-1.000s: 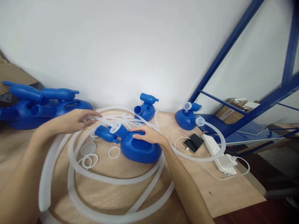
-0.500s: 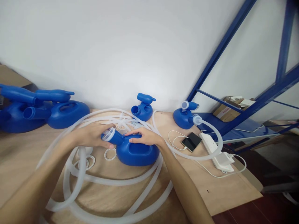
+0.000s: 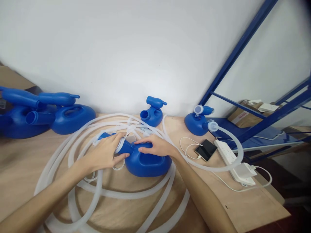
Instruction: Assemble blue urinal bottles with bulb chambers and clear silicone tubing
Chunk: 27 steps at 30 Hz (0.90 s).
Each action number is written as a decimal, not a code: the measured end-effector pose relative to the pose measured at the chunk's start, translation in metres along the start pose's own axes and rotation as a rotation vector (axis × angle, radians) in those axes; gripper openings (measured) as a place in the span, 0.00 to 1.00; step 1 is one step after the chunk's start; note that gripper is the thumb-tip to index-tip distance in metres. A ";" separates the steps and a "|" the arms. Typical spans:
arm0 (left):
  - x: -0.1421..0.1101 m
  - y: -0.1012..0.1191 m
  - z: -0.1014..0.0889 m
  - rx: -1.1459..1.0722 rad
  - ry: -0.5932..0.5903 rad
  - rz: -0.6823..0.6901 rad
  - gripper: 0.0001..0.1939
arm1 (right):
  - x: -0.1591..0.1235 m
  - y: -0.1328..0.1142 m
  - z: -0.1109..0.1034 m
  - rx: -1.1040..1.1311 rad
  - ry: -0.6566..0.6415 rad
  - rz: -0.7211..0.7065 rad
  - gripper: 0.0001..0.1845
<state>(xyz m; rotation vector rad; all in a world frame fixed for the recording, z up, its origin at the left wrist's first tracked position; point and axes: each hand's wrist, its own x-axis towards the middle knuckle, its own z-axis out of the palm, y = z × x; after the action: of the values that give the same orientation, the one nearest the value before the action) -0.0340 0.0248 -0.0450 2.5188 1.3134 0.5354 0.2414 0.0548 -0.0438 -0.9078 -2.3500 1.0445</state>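
Note:
A blue plastic urinal bottle [image 3: 148,166] with a moulded handle lies on the table in front of me, its neck pointing left. My left hand [image 3: 108,150] closes round the mouth of the neck, where a whitish translucent rim [image 3: 119,147] shows between thumb and fingers. Gripping the handle at the top of the bottle is my right hand [image 3: 157,145]. Behind my left hand a smaller blue piece [image 3: 104,135] partly shows. Clear white hose [image 3: 136,194] loops around and under the bottle. A thin white ring [image 3: 119,166] lies below my left thumb.
Several blue bottles [image 3: 74,121] stand at the back left. Another blue bottle [image 3: 155,117] is by the wall, and one with a hose [image 3: 196,124] sits right. A phone [image 3: 206,149] and power strip [image 3: 228,155] lie near the right edge, beside a blue rack [image 3: 240,51].
My left hand has shifted over the neck, fingers now across its top, and a blue piece shows behind it. My right hand keeps its hold. The whole view has slid slightly right.

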 end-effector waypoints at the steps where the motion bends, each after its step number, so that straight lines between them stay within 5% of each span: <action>1: -0.001 0.001 0.002 0.003 0.009 0.000 0.35 | 0.000 0.000 0.000 -0.002 0.004 0.001 0.21; 16: 0.004 -0.014 0.022 0.157 0.146 0.235 0.28 | 0.002 0.000 -0.002 -0.025 -0.067 -0.014 0.21; 21: 0.005 -0.009 0.018 0.163 0.138 0.209 0.31 | 0.004 -0.001 -0.004 -0.036 -0.067 -0.021 0.22; 27: 0.004 -0.006 0.013 0.166 0.155 0.218 0.39 | 0.004 0.001 -0.005 -0.015 -0.060 0.038 0.37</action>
<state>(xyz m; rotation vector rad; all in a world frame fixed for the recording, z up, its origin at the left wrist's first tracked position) -0.0307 0.0307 -0.0583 2.8289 1.1846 0.7063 0.2424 0.0606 -0.0407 -0.9421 -2.4015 1.0849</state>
